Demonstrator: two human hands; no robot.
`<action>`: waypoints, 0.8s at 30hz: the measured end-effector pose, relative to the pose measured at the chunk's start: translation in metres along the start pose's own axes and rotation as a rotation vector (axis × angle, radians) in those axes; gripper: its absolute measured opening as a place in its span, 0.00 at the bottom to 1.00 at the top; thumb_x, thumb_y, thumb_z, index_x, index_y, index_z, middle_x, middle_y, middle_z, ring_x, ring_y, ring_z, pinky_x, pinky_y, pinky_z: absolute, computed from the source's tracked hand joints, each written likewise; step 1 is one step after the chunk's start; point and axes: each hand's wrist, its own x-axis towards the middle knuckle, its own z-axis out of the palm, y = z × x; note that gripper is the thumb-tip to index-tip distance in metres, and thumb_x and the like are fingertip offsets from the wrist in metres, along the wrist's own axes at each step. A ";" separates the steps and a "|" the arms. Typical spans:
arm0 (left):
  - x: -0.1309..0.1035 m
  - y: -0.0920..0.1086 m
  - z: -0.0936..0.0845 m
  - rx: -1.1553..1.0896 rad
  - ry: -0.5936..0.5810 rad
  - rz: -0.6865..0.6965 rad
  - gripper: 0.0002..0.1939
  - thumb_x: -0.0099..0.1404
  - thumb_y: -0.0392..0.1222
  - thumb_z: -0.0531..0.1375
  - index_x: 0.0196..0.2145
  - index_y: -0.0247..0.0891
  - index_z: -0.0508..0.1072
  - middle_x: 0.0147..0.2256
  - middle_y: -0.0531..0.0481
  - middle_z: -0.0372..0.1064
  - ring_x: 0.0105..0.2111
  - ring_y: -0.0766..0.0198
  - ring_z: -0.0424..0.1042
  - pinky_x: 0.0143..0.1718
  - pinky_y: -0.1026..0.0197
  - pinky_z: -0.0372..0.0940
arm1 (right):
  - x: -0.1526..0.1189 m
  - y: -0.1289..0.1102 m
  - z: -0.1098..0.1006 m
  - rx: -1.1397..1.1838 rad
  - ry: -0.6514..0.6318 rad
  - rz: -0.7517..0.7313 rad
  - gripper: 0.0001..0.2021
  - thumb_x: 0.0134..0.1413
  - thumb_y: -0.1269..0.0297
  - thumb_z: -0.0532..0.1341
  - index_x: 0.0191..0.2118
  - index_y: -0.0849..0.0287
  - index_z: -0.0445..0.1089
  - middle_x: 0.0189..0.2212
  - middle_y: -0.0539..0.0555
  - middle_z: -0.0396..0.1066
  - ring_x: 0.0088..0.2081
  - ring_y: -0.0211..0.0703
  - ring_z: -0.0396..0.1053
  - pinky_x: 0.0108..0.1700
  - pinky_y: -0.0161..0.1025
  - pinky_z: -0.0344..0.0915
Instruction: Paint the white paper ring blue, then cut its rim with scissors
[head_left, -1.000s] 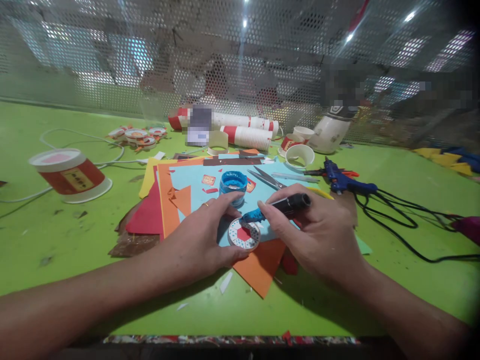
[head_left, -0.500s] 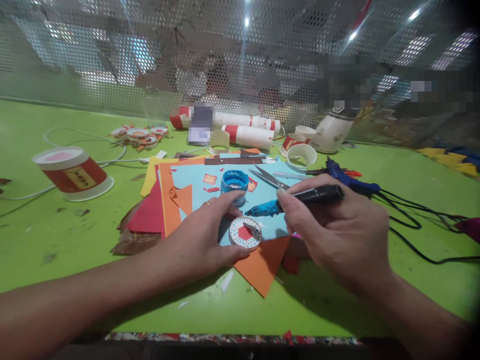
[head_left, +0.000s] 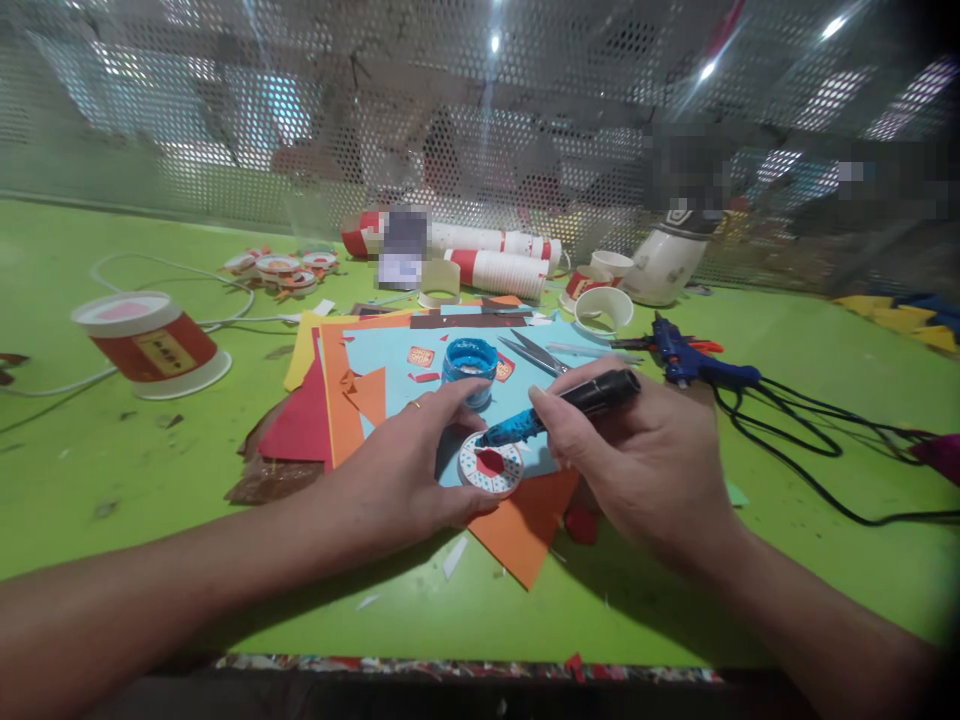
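Observation:
Between the thumb and fingers of my left hand [head_left: 409, 450] is a small round paper disc [head_left: 499, 484], white with blue dots and a red hexagon at its centre. My right hand [head_left: 637, 455] grips a black marker [head_left: 600, 395] whose front end is smeared with blue paint. The marker's tip meets the upper part of the disc, or hovers just over it. Right behind the disc stands an uncovered jar of blue paint [head_left: 469, 365]. Scissors [head_left: 534, 350] lie partly open on the light blue paper [head_left: 397, 340], beyond my right hand.
A blue glue gun [head_left: 694, 362] with a black cord lies at the right. An upturned paper cup [head_left: 154, 345] stands at the left. Orange paper [head_left: 529, 530] sticks out under the disc. Stacked cups [head_left: 499, 275], several decorated discs [head_left: 281, 268] and a white jar [head_left: 660, 265] stand farther back.
My right hand has moved left and brought the marker's blue tip from beside the disc onto or just above its upper part. My left hand keeps its hold on the disc.

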 end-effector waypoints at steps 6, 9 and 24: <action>0.000 0.001 0.001 0.011 0.005 0.009 0.44 0.54 0.46 0.69 0.65 0.40 0.57 0.52 0.42 0.73 0.50 0.50 0.73 0.51 0.49 0.67 | -0.001 0.005 0.003 0.056 -0.055 0.050 0.09 0.59 0.65 0.65 0.28 0.58 0.69 0.19 0.44 0.67 0.19 0.32 0.63 0.22 0.32 0.62; 0.000 0.000 0.001 0.006 0.004 0.019 0.44 0.54 0.46 0.69 0.65 0.40 0.58 0.53 0.42 0.73 0.51 0.50 0.72 0.51 0.49 0.66 | -0.002 0.006 0.002 0.056 -0.062 0.054 0.09 0.59 0.64 0.65 0.28 0.58 0.69 0.19 0.44 0.67 0.19 0.32 0.63 0.22 0.32 0.61; 0.000 0.000 0.001 0.047 0.001 0.018 0.44 0.54 0.47 0.69 0.65 0.40 0.57 0.53 0.42 0.73 0.51 0.48 0.72 0.52 0.48 0.66 | -0.002 0.004 0.003 0.038 -0.087 0.052 0.09 0.58 0.63 0.64 0.28 0.58 0.69 0.19 0.44 0.67 0.19 0.33 0.62 0.23 0.33 0.61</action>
